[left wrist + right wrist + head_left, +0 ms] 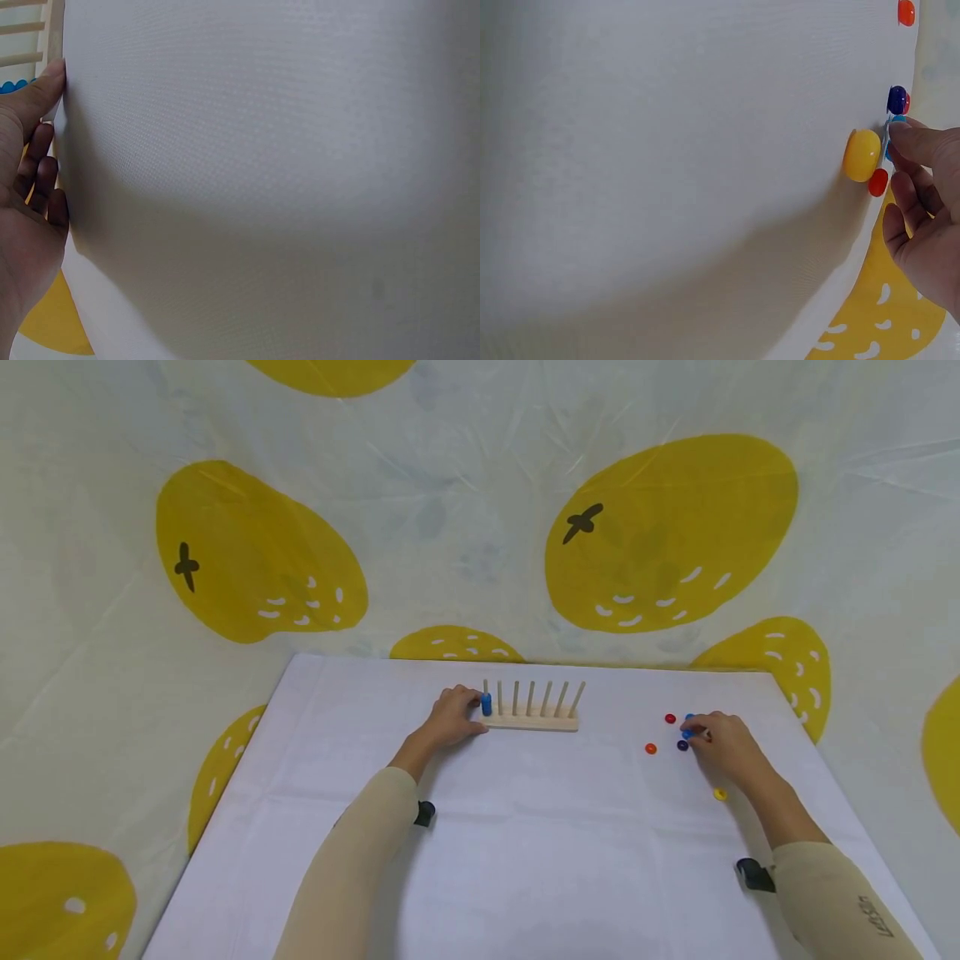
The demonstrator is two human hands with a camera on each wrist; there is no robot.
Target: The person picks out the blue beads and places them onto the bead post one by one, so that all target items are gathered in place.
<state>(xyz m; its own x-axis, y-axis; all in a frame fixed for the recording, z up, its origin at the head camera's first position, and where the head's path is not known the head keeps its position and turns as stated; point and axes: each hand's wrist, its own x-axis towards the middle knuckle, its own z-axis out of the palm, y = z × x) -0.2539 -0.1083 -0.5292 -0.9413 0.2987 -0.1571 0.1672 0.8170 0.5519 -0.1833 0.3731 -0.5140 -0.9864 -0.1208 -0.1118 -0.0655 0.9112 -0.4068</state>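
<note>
A wooden peg rack (pixel 529 723) with a row of several upright pegs stands toward the back of the table. Blue beads (pixel 486 704) are stacked on its leftmost peg. My left hand (pixel 452 717) holds the rack's left end, thumb at the front corner and fingers behind, beside the beads. Off to the right, my right hand (pixel 726 743) pinches a blue bead (pixel 898 120) between thumb and fingertips, low over the cloth. Another blue bead (pixel 689 717) lies just behind those fingertips. A dark blue bead (pixel 682 746) sits right in front of them.
Around the right hand lie a red bead (pixel 670 718), an orange bead (pixel 650 748) and a yellow bead (pixel 720 794). White cloth (pixel 555 843) covers the table. Behind it hangs a pale curtain (pixel 465 527) with yellow fruit shapes.
</note>
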